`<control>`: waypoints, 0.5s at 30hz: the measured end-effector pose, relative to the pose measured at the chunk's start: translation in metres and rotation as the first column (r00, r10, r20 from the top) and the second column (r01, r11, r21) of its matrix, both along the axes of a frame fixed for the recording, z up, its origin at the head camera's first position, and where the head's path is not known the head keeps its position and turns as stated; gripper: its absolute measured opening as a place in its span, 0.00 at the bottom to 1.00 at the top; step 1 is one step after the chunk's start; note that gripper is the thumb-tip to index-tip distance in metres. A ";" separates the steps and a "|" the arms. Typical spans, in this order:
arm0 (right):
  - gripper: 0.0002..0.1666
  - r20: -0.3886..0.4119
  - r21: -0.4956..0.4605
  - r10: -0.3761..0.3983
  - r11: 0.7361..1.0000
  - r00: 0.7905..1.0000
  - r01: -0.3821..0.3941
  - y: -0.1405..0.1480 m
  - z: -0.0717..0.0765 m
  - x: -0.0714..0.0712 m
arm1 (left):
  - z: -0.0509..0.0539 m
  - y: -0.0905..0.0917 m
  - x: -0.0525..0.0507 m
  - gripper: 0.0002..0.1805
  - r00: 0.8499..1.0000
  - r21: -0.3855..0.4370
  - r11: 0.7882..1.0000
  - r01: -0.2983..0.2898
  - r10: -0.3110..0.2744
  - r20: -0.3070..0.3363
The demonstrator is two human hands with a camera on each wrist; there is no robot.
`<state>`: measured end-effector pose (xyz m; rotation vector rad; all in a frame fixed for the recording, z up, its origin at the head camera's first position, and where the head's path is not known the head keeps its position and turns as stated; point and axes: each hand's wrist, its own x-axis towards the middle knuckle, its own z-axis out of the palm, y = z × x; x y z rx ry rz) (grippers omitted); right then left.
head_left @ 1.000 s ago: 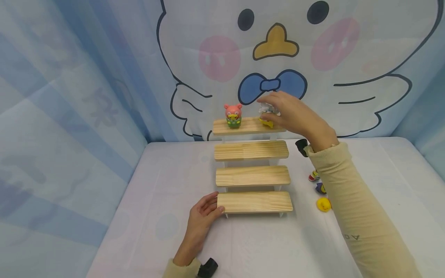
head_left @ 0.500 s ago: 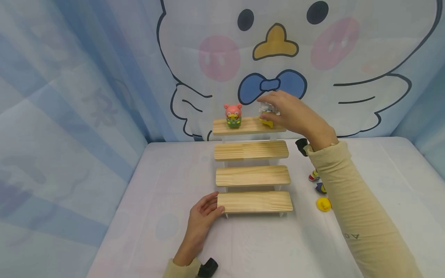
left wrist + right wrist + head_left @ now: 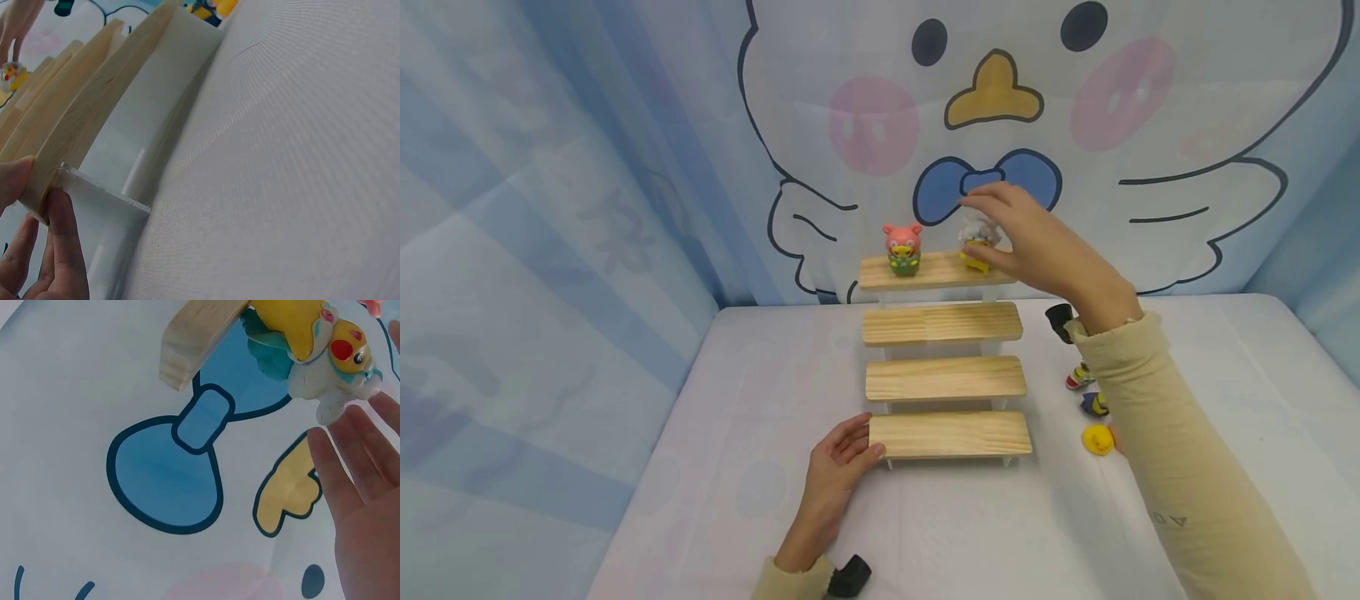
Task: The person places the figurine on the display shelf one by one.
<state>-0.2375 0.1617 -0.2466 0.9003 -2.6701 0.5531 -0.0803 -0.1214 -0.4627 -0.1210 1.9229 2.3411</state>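
A four-tier wooden display stand [image 3: 951,435] rises in steps on white supports. My left hand [image 3: 835,483] pinches the left end of its lowest board, thumb on top and fingers beneath in the left wrist view. On the right of the top board stands a toy figurine [image 3: 980,233] with a white head cover and yellow body; the right wrist view shows its teal cape [image 3: 265,344]. My right hand [image 3: 1048,250] is around it with fingers spread and nearly straight, the fingertips close to its head. A pink-headed figurine [image 3: 903,250] in green stands upright at the top board's left.
Right of the stand, on the white-covered table [image 3: 760,367], lie a yellow rubber duck [image 3: 1098,439], a purple-and-yellow toy [image 3: 1094,404] and a small red-and-yellow toy [image 3: 1079,377]. Something orange is partly behind my right sleeve [image 3: 1180,450]. A printed cloth [image 3: 865,50] hangs behind.
My right hand's fingers have lifted and spread away from the white-and-yellow figurine, and the forearm has shifted slightly right. The figurine stays on the top board. My left hand has not moved.
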 end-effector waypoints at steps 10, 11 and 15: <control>0.38 -0.081 -0.018 -0.021 1.000 0.997 0.019 0.017 -0.003 0.018 | -0.001 -0.001 -0.001 0.32 1.000 -0.019 1.000 -0.008 0.008 0.009; 0.38 -0.094 -0.017 -0.020 1.000 0.995 0.019 0.019 -0.004 0.020 | -0.001 -0.001 -0.001 0.32 1.000 -0.019 1.000 -0.008 0.009 0.010; 0.38 -0.129 -0.021 -0.026 0.999 0.991 0.024 0.025 -0.005 0.027 | -0.001 -0.001 -0.001 0.32 1.000 -0.012 1.000 -0.008 0.008 0.006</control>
